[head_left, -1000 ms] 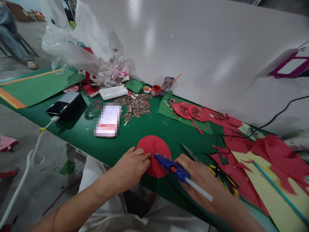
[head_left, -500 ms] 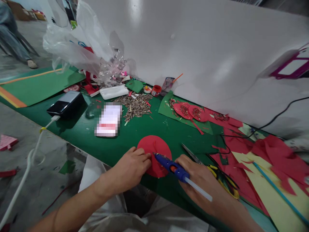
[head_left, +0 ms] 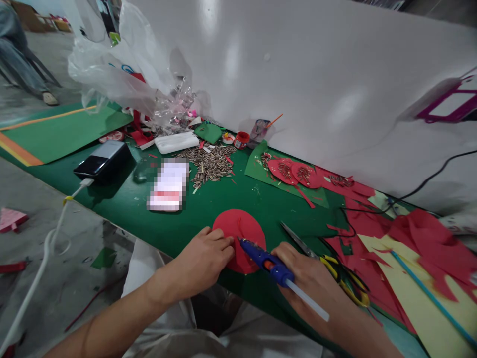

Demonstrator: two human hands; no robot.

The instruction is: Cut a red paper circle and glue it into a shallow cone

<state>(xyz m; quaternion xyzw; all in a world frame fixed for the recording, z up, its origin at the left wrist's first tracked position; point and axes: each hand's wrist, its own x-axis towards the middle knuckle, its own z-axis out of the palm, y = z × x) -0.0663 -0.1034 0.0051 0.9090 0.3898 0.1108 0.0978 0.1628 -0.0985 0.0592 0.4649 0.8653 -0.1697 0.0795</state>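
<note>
From the head camera, the left hand (head_left: 203, 262) lies flat with fingers closed down on the near left edge of a red paper disc (head_left: 240, 238), pinning it to the green worktop (head_left: 208, 204) so it cannot slide. The right hand (head_left: 311, 278) is wrapped around a blue glue gun (head_left: 266, 258), its white glue stick (head_left: 307, 301) trailing back over the wrist. The nozzle points left and meets the disc just beside the left fingertips, which puts the holding fingers right next to the spot being worked.

The disc sits at the near edge of the worktop, close to the body. Scissors (head_left: 328, 261) with yellow handles lie just right of the right hand, within easy reach. Farther off, a heap of sunflower seeds (head_left: 208, 164) is spread in the middle. Right of it, smaller red cutouts (head_left: 294, 172) rest on a green sheet. Red and yellow paper scraps (head_left: 417, 258) cover the right end, and a power bank (head_left: 100, 161) sits far left.
</note>
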